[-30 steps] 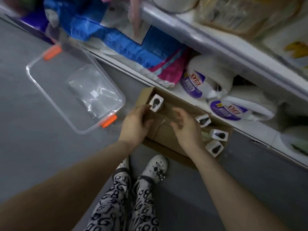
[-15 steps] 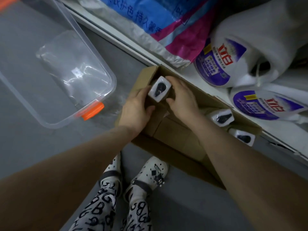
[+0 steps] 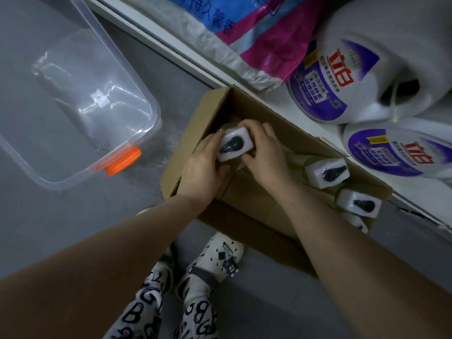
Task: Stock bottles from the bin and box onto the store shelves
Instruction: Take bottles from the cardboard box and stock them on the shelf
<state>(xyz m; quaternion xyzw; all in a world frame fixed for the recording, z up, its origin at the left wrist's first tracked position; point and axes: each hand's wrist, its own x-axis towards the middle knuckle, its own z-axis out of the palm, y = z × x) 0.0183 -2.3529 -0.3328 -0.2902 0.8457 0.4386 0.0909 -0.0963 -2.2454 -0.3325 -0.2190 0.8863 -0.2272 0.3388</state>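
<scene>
- Both your hands have closed in on the bottle [image 3: 234, 146] since half a second ago. Your left thumb has come up against the white cap's 9 o'clock edge, and your head has dropped closer to the box.
- The bottle stands in the 10 o'clock corner of the cardboard box [image 3: 247, 192] and looks not yet lifted. Only its white top with the dark mark shows, and the body beneath is hidden.
- Your left hand [image 3: 204, 172] curls round the cap from 8 o'clock. Your right hand [image 3: 265, 155] has its fingers hooked over the far edge and its thumb at the 4 o'clock corner. Each pinches the cap, with no slack showing.
- You are at the pick-up step, drawing one bottle out of the box.
- The next move looks like a straight lift clear of the box wall. Then take a firmer hold lower down, since a cap-only grip may slip or twist.
- Three more bottles [image 3: 326, 172] sit in a row toward 4 o'clock in the same box, so stocking is probably far from finished.
- The shelf edge [image 3: 171, 52] runs past the box from 10 to 4 o'clock. Two detergent jugs [image 3: 354, 69] lie at 2 o'clock and a blue-and-pink bag [image 3: 256, 28] at 12.
- The clear bin [image 3: 152, 113] sits at 9 o'clock on the floor, with no bottles visible in it.
</scene>
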